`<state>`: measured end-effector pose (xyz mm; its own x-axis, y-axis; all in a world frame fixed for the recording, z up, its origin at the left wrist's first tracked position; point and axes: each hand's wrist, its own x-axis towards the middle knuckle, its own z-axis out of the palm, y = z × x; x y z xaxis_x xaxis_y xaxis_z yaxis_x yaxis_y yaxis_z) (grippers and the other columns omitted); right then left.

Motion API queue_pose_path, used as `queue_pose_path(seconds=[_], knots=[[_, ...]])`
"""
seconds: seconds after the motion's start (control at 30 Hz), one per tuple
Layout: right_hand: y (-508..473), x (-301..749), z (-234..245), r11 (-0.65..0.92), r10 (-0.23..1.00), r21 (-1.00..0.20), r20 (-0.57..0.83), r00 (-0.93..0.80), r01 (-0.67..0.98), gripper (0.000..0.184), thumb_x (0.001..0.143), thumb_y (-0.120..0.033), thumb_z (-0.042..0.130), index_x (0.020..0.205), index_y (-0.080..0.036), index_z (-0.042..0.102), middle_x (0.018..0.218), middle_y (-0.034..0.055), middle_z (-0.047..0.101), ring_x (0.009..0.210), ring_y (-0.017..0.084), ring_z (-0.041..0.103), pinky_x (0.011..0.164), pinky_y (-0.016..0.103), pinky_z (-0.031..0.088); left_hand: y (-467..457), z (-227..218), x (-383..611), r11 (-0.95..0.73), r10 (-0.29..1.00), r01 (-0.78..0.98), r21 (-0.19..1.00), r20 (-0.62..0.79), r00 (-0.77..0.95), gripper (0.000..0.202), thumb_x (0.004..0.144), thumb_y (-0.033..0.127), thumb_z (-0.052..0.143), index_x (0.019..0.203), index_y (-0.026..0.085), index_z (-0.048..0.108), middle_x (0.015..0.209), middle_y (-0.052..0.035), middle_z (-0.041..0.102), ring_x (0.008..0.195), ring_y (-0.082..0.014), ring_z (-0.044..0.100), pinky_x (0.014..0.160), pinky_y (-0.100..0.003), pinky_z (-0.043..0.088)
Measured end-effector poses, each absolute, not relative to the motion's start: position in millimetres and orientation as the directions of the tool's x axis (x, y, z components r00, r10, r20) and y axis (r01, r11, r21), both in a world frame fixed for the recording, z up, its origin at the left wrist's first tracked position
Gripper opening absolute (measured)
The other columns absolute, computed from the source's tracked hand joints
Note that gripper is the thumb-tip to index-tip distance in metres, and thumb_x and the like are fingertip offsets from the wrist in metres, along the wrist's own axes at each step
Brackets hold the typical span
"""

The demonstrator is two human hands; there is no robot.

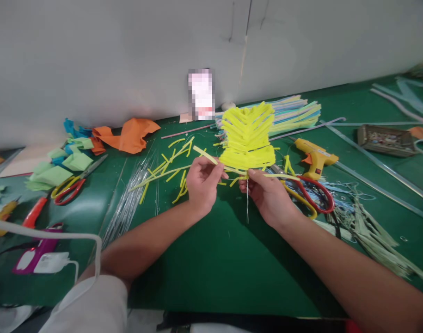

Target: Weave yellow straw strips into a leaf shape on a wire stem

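My left hand (203,183) pinches a pale yellow pipe cleaner (200,153) between thumb and fingers, its free end pointing up and left. A bright yellow leaf-shaped piece (248,134) stands just beyond both hands, built of slanting yellow lengths along a central rib. At its lower end my right hand (269,194) is closed, thumb on top, where the pipe cleaner crosses thin silvery wires (247,203). Those wires hang down below the fingers. Cut yellow pieces (180,182) lie scattered left of and behind my left hand.
A bundle of pastel pipe cleaners (297,113) lies behind. On the right are red-and-yellow scissors (322,194), a yellow glue gun (315,157) and a small tray (384,127). On the left are loose wires (131,194), other scissors (70,189) and orange paper (133,135). A phone (201,95) leans on the wall.
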<state>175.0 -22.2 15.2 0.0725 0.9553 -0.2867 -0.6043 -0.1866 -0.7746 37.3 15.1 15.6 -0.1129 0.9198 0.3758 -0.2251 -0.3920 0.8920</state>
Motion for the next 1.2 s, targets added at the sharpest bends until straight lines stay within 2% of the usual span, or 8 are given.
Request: queue_pose_path(seconds=[0.37,0.63,0.83,1.03,1.2], knots=[[-18.8,176.5,8.2,-0.116,0.966,-0.818,-0.224,0.126,-0.564,0.016,0.070,-0.029,0.081,0.073,-0.018,0.070,0.069,-0.0012,0.063,0.061,0.010,0.058,0.060,0.025,0.048,13.8,17.1,36.3,-0.365,0.931,-0.203,0.909,0.352,-0.100,0.021,0.080,0.029,0.073,0.082,0.018,0.055,0.063,0.0058,0.063,0.049,-0.0067,0.064,0.045,-0.015,0.048],[-17.9,178.8,10.6,-0.168,0.967,-0.805,-0.248,0.064,-0.569,0.022,0.070,-0.034,0.080,0.083,-0.018,0.071,0.072,0.0006,0.067,0.059,0.012,0.056,0.058,0.027,0.047,12.8,15.3,37.2,-0.367,0.930,-0.221,0.904,0.358,-0.082,0.020,0.081,0.029,0.072,0.083,0.019,0.055,0.062,0.0058,0.062,0.047,-0.0063,0.062,0.042,-0.015,0.045],[-19.7,180.9,12.3,-0.296,0.943,-0.796,-0.333,-0.026,-0.529,0.024,0.070,-0.038,0.079,0.072,-0.019,0.066,0.065,0.0025,0.068,0.060,0.014,0.060,0.057,0.026,0.047,12.3,16.9,36.8,-0.372,0.928,-0.236,0.898,0.355,-0.111,0.025,0.080,0.033,0.074,0.082,0.019,0.054,0.065,0.0055,0.063,0.047,-0.0062,0.062,0.042,-0.016,0.045],[-20.2,180.2,14.0,-0.275,0.949,-0.805,-0.315,-0.013,-0.525,0.020,0.067,-0.033,0.082,0.072,-0.018,0.068,0.063,0.0006,0.067,0.060,0.013,0.060,0.060,0.025,0.048,13.1,15.6,36.0,-0.365,0.931,-0.221,0.904,0.351,-0.102,0.023,0.082,0.033,0.072,0.084,0.019,0.054,0.062,0.0062,0.062,0.047,-0.0059,0.061,0.042,-0.016,0.045],[-18.7,180.9,9.9,-0.276,0.942,-0.786,-0.335,0.007,-0.553,0.020,0.069,-0.034,0.081,0.072,-0.018,0.069,0.065,0.0004,0.066,0.062,0.012,0.060,0.061,0.024,0.049,12.9,13.3,36.6,-0.357,0.934,-0.206,0.911,0.344,-0.095,0.024,0.082,0.034,0.072,0.084,0.019,0.054,0.062,0.0063,0.062,0.047,-0.0068,0.063,0.041,-0.016,0.043]])
